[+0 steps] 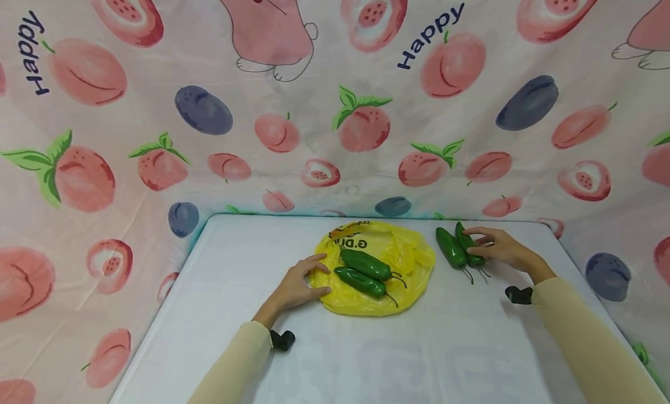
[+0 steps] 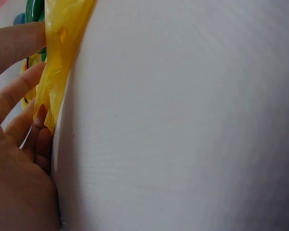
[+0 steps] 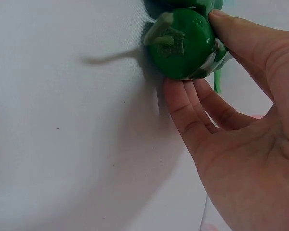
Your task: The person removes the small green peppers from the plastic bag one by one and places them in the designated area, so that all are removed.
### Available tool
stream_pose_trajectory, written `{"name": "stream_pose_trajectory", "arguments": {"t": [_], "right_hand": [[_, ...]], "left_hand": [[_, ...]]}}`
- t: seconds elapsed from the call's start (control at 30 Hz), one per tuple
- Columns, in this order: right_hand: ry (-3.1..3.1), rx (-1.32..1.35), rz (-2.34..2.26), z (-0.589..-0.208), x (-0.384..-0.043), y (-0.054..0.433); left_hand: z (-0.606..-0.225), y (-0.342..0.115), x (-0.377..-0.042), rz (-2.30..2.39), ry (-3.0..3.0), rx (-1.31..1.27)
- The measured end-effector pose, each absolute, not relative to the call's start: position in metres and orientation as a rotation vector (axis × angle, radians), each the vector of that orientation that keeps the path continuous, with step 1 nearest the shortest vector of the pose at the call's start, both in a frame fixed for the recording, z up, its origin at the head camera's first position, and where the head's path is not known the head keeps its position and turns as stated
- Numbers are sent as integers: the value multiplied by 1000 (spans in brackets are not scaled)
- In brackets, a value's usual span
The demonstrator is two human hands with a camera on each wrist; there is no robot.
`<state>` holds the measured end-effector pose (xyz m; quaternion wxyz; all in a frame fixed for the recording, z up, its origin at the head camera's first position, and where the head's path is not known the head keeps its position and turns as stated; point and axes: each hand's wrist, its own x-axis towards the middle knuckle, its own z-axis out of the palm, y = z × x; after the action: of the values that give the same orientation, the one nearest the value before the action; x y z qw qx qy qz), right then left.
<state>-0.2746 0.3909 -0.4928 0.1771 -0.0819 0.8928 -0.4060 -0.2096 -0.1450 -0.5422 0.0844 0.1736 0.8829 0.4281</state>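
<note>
Two glossy green chili peppers lie side by side at the table's back right, the left one beside the right one. My right hand pinches the right pepper between thumb and fingers; its stem end faces the camera in the right wrist view. A crumpled yellow plastic bag lies flat at centre, with two more green peppers on it, an upper one and a lower one. At the bag's left edge, my left hand rests with fingers spread, touching the plastic.
A white table carries everything. Behind it and at the sides hangs a fruit-printed cloth. Black wrist mounts, one on the left and one on the right, stick out at the sleeves.
</note>
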Motion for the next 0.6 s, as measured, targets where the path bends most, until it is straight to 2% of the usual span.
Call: {"name": "stream_pose_trajectory", "arguments": {"t": [0.6], "right_hand": [[2521, -240, -1118, -492, -277, 395]], "left_hand": [[-542, -145, -209, 1264, 2644, 516]]}}
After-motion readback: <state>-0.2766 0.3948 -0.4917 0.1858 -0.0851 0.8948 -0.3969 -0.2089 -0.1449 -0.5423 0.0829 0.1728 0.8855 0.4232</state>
